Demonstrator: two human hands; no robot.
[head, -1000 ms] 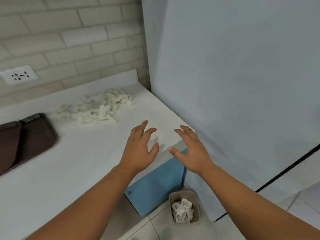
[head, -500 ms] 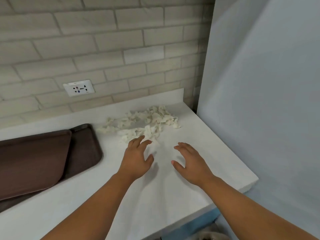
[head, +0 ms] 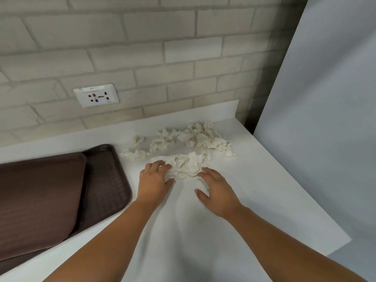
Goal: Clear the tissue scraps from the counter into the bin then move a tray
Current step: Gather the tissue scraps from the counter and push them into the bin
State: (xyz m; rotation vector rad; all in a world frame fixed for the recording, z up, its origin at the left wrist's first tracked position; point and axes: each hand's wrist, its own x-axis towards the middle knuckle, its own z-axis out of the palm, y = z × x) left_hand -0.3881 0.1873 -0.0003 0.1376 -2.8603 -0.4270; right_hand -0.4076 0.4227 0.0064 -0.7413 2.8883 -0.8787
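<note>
Tissue scraps [head: 183, 147] lie in a loose white heap near the back right corner of the counter [head: 203, 231]. They are crumpled and torn into small twisted pieces, some strewn singly toward the back edge, with one thicker clump nearest the person. Left hand [head: 154, 184] is palm down at the clump's left side, fingers relaxed, fingertips touching the paper and gripping nothing. Right hand [head: 217, 192] is spread palm down at the clump's right side, fingertips just beside the paper, holding nothing. Brown tray [head: 107, 190] with a textured floor sits on the left part of the counter, a second, smoother brown tray [head: 36, 200] overlapping it. White wall socket [head: 96, 95] is set in the pale brick wall [head: 183, 47] behind the back edge
</note>
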